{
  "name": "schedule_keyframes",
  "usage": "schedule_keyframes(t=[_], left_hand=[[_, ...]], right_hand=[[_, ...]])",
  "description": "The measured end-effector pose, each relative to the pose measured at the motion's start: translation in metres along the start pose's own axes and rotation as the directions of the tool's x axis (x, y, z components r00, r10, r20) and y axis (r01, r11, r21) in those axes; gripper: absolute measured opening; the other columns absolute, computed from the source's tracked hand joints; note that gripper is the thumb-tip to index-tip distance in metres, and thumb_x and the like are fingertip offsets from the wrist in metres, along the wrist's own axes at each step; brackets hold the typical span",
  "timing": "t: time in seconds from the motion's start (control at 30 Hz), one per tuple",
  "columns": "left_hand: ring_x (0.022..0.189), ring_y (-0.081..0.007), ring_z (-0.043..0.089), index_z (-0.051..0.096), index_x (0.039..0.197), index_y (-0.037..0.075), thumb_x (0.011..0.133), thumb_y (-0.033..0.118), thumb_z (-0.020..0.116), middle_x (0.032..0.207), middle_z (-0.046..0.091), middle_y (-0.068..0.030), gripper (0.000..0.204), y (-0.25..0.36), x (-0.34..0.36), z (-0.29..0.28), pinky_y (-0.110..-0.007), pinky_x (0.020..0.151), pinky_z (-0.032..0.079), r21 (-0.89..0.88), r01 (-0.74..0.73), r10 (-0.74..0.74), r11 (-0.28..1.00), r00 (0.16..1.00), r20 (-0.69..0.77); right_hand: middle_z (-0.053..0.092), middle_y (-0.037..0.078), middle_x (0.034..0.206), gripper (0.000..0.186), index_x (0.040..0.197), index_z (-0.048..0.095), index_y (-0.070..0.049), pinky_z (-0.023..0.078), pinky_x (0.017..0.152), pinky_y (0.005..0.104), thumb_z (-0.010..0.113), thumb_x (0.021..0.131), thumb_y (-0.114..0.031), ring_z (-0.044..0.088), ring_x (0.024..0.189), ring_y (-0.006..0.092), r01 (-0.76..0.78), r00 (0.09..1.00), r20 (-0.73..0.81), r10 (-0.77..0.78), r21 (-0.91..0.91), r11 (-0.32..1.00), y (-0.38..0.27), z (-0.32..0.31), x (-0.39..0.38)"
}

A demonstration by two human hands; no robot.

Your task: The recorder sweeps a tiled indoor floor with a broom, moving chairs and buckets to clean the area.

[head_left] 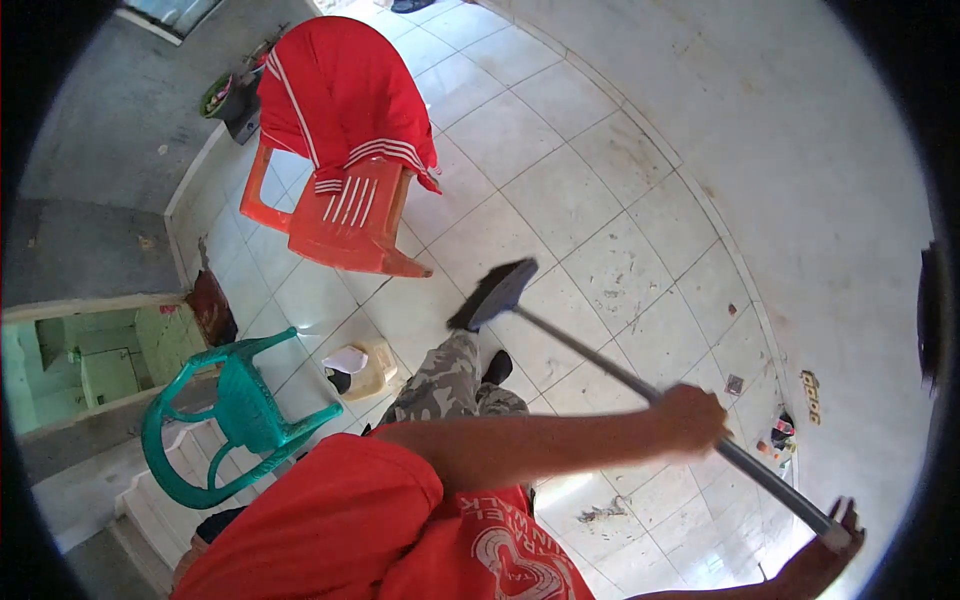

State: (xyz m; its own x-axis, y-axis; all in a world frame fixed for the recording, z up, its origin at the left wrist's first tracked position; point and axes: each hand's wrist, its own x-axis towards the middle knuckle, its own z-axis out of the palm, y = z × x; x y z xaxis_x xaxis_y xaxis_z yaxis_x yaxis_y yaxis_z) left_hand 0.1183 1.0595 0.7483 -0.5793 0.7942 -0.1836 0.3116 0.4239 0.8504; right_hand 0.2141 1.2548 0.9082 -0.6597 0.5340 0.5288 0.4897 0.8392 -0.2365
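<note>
Left hand (690,420) gripping broom (600,361) mid-handle, right hand (842,530) holding its end, long axis diagonal, head (500,297) pointing forward-left

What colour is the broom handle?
The broom handle is grey; best seen in the head view.

Glare on floor (485,62), bent edges, black corners, broom head (500,292) perhaps blurred

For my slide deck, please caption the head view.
Left hand grips a broom by its handle, right hand at the end, over pale floor tiles near a red chair and a green chair.
</note>
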Motion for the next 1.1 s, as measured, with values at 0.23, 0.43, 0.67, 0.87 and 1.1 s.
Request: schedule_keyframes(t=[0.23, 0.43, 0.67, 0.87, 1.1], left_hand=[[0.086, -0.0305, 0.059, 0.058, 0.092, 0.013, 0.079, 0.019, 0.054, 0.087, 0.057, -0.0108, 0.016, -0.265, 0.004, 0.012, -0.045, 0.072, 0.047, 0.282, -0.007, -0.009, 0.959, 0.998, 0.056], [0.085, -0.0306, 0.059, 0.060, 0.077, 0.014, 0.070, 0.014, 0.057, 0.081, 0.058, -0.0098, 0.008, -0.496, -0.026, -0.051, -0.043, 0.072, 0.047, 0.485, 0.119, -0.075, 0.866, 0.991, -0.110], [0.118, -0.0412, 0.043, 0.058, 0.097, 0.005, 0.075, 0.032, 0.068, 0.123, 0.047, -0.0247, 0.036, -0.678, -0.078, -0.144, -0.048, 0.099, 0.036, 0.619, 0.466, -0.346, 0.633, 0.885, -0.313], [0.123, -0.0444, 0.034, 0.063, 0.092, 0.008, 0.076, 0.030, 0.065, 0.123, 0.046, -0.0273, 0.028, -0.619, -0.041, -0.061, -0.050, 0.103, 0.029, 0.426, 0.497, -0.429, 0.756, 0.868, -0.252], [0.129, -0.0480, 0.027, 0.059, 0.104, 0.000, 0.089, 0.040, 0.047, 0.129, 0.046, -0.0242, 0.044, -0.327, 0.069, 0.134, -0.060, 0.104, 0.022, -0.109, 0.414, -0.421, 0.903, 0.906, -0.043]], right_hand=[[0.062, 0.018, 0.096, 0.016, 0.091, 0.045, 0.002, 0.055, 0.059, 0.0303, 0.050, 0.082, -0.010, 0.064, 0.078, 0.0216, -0.794, 0.448, 0.864, 0.230, 0.266, 0.547, -0.080, 0.144, -0.120], [0.063, 0.003, 0.073, 0.028, 0.109, 0.062, -0.001, 0.034, 0.043, 0.0207, 0.052, 0.091, -0.019, 0.042, 0.048, 0.0039, -0.529, 0.365, 0.900, -0.239, 0.411, 0.742, -0.170, 0.327, -0.217], [0.063, 0.019, 0.075, 0.031, 0.104, 0.062, -0.002, 0.048, 0.062, 0.0365, 0.058, 0.086, -0.027, 0.063, 0.066, 0.0279, -0.633, 0.272, 0.935, -0.226, 0.351, 0.690, -0.334, 0.501, -0.299], [0.055, 0.022, 0.065, 0.025, 0.107, 0.062, -0.007, 0.045, 0.056, 0.0339, 0.061, 0.084, -0.018, 0.060, 0.059, 0.0204, -0.428, 0.373, 0.918, -0.133, 0.297, 0.854, -0.276, 0.471, -0.278], [0.062, 0.017, 0.077, 0.026, 0.107, 0.062, 0.002, 0.043, 0.055, 0.0332, 0.060, 0.082, -0.002, 0.054, 0.059, 0.0238, 0.007, 0.475, 0.880, 0.028, -0.036, 0.999, -0.122, 0.255, -0.141]])
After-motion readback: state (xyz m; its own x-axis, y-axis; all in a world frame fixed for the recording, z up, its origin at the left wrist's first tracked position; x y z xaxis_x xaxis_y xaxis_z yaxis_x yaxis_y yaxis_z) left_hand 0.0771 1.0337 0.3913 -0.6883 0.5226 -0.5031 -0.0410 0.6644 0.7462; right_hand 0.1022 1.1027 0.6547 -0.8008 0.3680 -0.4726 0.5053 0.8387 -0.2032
